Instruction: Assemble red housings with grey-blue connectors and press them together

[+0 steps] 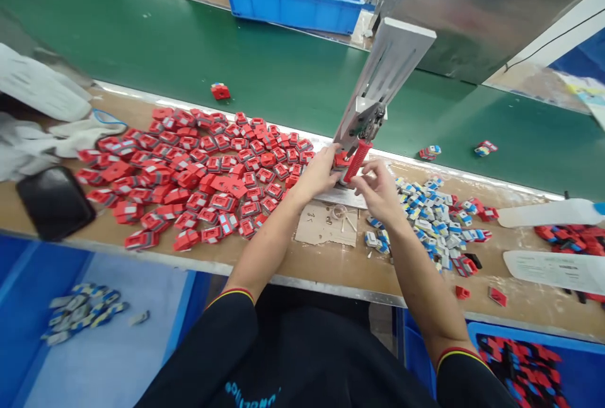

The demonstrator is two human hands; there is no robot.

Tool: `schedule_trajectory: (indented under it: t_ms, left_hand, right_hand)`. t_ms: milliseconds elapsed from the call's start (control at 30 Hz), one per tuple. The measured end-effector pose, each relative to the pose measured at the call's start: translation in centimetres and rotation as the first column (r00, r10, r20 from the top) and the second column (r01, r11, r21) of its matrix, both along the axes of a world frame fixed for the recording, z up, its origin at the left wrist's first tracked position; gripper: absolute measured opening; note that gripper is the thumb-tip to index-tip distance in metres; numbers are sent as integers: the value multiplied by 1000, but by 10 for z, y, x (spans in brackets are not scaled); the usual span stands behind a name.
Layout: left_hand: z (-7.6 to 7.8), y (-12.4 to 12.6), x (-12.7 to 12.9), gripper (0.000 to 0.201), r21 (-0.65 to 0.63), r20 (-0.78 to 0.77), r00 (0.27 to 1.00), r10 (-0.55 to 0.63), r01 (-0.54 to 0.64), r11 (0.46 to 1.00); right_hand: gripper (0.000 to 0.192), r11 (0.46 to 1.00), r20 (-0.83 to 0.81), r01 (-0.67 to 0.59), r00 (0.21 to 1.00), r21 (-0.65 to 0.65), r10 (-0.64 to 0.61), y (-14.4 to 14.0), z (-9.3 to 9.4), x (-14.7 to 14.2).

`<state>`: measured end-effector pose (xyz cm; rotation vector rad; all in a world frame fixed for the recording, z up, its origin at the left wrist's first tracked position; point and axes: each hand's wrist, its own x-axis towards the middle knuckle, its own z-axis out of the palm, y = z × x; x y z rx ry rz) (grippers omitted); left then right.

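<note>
Left hand (321, 171) grip pinches red part (341, 159) at press (366, 115); right hand (378, 190) grip unclear, fingertips blurred.

There is one view only — a camera on the person's head, looking forward and steeply down across the workbench (331, 266) from close above. The press (373, 102) sits just right of centre; beyond it runs the green belt (189, 48), and nearer than it both forearms reach in from the bottom edge.
</note>
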<state>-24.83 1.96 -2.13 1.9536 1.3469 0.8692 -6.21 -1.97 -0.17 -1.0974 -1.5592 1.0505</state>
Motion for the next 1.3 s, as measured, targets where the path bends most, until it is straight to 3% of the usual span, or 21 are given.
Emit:
schedule_trajectory:
  t_ms: [67, 133, 233, 333, 500, 633, 767, 867, 967, 1033, 1100, 1300]
  left_hand:
    - [7, -19, -25, 71, 68, -142, 989, 40, -30, 997]
    - [12, -40, -56, 65, 76, -303, 950, 70, -49, 996]
    - [16, -65, -91, 52, -45, -534, 846, 12, -43, 998]
    - [13, -75, -98, 60, -115, -620, 781, -70, -2, 993]
    - [-5, -63, -81, 52, -21, -598, 796, 95, -134, 991]
    - [-24, -41, -86, 26, 43, -436, 888, 144, -139, 989]
    - [-32, -37, -100, 22, 70, -19, 973, 231, -229, 971]
    - [-28, -46, -95, 34, 1, 425, 874, 234, -259, 966]
    - [-22, -55, -72, 35, -177, 672, 722, 165, -61, 982]
    - [-21, -58, -53, 34, -272, 708, 690, 150, 70, 960]
    - [-24, -60, -38, 36, -317, 715, 682, 152, 123, 940]
    - [-42, -70, -24, 63, -247, 766, 627, 140, 86, 965]
  right_hand:
    - [39, 977, -10, 137, 991, 161, -137, -12, 1, 19]
    - [32, 945, 91, 200, 969, 259, -230, -22, 0, 41]
    - [26, 973, 386, 50, 912, 227, -137, -31, -6, 62]
    - [20, 984, 514, -88, 858, 154, -3, -33, -20, 65]
    - [23, 982, 560, -152, 826, 116, 62, -35, -41, 57]
    - [9, 976, 538, -188, 837, 111, 100, -35, -48, 49]
    - [12, 968, 511, -203, 854, 150, 100, -36, -51, 39]
    - [12, 961, 515, -191, 855, 199, 64, -38, -54, 28]
    - [13, 955, 504, -186, 863, 231, 47, -39, -56, 18]
    - [13, 953, 480, -194, 875, 233, 61, -38, -56, 14]
    - [12, 956, 432, -193, 898, 221, 81, -37, -54, 13]
    - [5, 995, 241, -9, 970, 96, -14, -38, -46, 21]
